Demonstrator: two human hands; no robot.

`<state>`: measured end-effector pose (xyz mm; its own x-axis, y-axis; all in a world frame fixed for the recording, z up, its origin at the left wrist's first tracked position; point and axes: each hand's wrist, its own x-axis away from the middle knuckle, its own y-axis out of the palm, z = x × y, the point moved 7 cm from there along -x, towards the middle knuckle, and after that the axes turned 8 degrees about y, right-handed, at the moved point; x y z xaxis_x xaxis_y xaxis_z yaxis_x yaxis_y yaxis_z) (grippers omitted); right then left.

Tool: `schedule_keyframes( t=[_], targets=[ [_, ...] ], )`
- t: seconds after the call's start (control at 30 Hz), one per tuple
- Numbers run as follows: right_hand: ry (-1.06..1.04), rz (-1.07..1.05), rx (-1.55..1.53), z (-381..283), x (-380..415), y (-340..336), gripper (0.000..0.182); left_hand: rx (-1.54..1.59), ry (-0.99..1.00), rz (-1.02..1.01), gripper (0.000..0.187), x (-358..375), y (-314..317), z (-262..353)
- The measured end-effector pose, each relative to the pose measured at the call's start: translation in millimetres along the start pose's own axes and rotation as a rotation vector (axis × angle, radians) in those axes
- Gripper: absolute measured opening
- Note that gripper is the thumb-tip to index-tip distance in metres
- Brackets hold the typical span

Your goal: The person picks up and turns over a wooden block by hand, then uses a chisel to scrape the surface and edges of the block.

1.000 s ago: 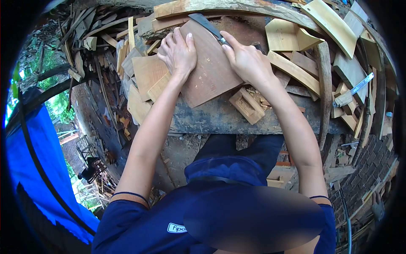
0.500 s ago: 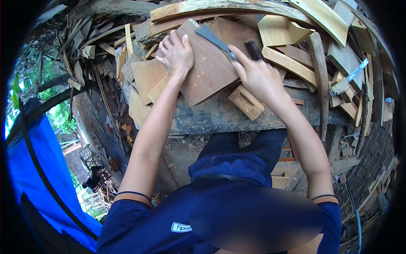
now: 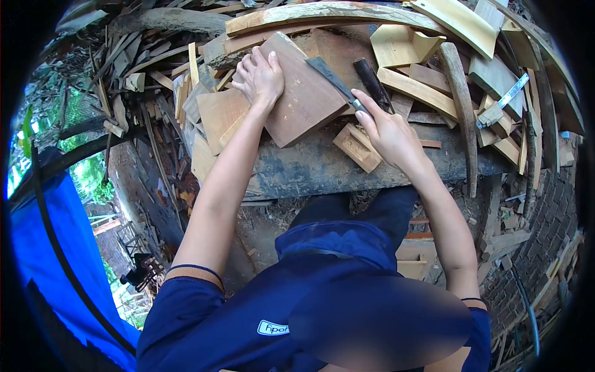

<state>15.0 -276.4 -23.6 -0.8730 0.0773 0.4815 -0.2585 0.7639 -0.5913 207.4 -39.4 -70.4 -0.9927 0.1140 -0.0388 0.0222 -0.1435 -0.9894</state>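
Observation:
A thick reddish-brown wooden block point(image 3: 304, 99) stands tilted on the dark workbench point(image 3: 310, 170). My left hand point(image 3: 259, 79) grips its left side, with the thumb on the near face and the fingers spread along the edge. In my right hand point(image 3: 390, 127) is the handle of a knife point(image 3: 328, 75). Its broad grey blade points up and left, lying along the block's upper right edge. Just below the right hand sits a small wooden piece with a hollow cut in it point(image 3: 357, 147). A dark cylindrical handle or sheath point(image 3: 372, 80) lies behind the knife.
Boards and offcuts point(image 3: 421, 87) are piled right of the block, beside a curved wooden stick point(image 3: 460, 111). A long curved beam point(image 3: 334, 11) crosses the back. Scrap wood point(image 3: 133, 68) heaps up at left, above a blue tarp point(image 3: 68, 260).
My right hand has drawn the knife right and toward me, so its blade tip sits lower along the block's edge. The left hand keeps its place on the block.

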Motion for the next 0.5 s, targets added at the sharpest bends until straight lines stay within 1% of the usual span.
schedule_keyframes(
  t=[0.07,0.13,0.2,0.27,0.33,0.37,0.4,0.5],
  targets=[
    [-0.029,0.018,-0.031,3,2,0,0.045,0.011,0.004,-0.010,0.058,0,3,0],
    [-0.013,-0.019,0.005,9,23,-4,0.045,0.007,0.002,-0.008,0.058,-2,2,2],
    [0.020,-0.027,-0.043,16,35,-4,0.045,-0.002,-0.015,-0.022,0.058,2,5,-3],
    [0.023,-0.061,-0.015,7,9,0,0.046,-0.003,0.011,0.022,0.058,0,5,-1],
    [-0.063,0.013,-0.040,-10,-25,5,0.046,-0.009,0.000,0.020,0.058,3,0,1],
    [-0.081,0.052,-0.003,-14,-35,9,0.046,-0.002,-0.004,0.009,0.058,3,-1,1],
    [-0.087,0.054,-0.007,-15,-33,6,0.046,0.005,-0.005,-0.007,0.058,2,-1,2],
    [0.012,-0.092,-0.057,1,4,-5,0.044,0.019,-0.003,-0.005,0.057,1,0,3]
  ],
)
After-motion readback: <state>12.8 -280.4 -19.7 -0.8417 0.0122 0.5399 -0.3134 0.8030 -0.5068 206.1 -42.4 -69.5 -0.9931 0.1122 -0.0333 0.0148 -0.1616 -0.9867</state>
